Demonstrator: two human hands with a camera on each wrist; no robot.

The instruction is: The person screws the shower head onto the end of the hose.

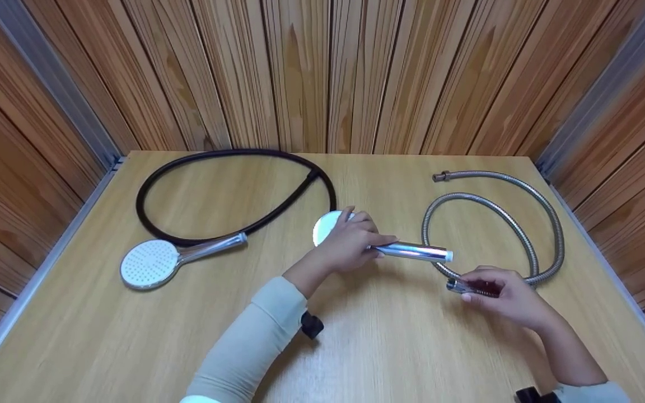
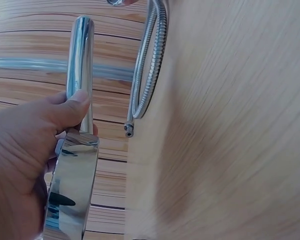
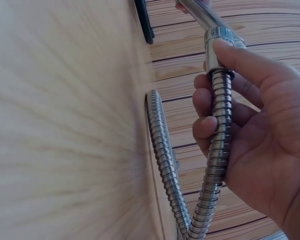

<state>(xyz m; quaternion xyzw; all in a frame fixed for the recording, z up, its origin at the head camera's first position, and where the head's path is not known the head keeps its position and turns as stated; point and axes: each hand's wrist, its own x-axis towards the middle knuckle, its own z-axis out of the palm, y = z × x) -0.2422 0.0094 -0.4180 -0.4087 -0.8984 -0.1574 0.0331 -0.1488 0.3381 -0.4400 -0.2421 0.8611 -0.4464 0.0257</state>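
My left hand (image 1: 350,240) grips a chrome shower head around the neck of its handle (image 1: 415,252). Its round white face (image 1: 325,226) is partly covered by the hand, and the handle end points right. In the left wrist view the thumb lies along the shiny handle (image 2: 80,55). My right hand (image 1: 504,294) holds the end of a silver metal shower hose, with the thumb on the chrome connector nut (image 3: 217,45). Several fingers curl round the ribbed hose (image 3: 221,110). Handle end and nut are close but apart in the head view.
A second shower head (image 1: 149,264) lies face up at the left of the table (image 1: 378,347). Behind it a black hose (image 1: 233,152) is looped. The silver hose's other end (image 1: 441,177) lies at the back right. Wood-patterned walls (image 1: 300,73) enclose the back and sides.
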